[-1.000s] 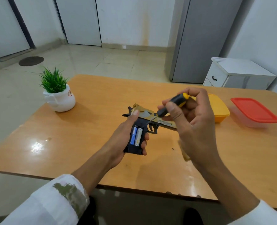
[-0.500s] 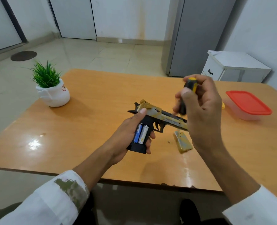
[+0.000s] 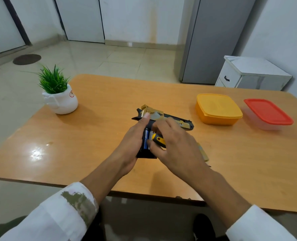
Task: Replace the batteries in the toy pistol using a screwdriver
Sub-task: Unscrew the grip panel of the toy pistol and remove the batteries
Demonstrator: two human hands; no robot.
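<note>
A black-and-gold plastic toy pistol (image 3: pixel 161 119) is held above the orange wooden table (image 3: pixel 109 136) by the left hand (image 3: pixel 132 145), which is closed around the black grip with the thumb laid along the slide. The grip's compartment is open, and blue and silver batteries (image 3: pixel 146 139) are exposed there. A yellow-and-black handled screwdriver (image 3: pixel 159 140) is clasped in the curled right hand (image 3: pixel 175 148), whose fingertips are placed at the batteries.
</note>
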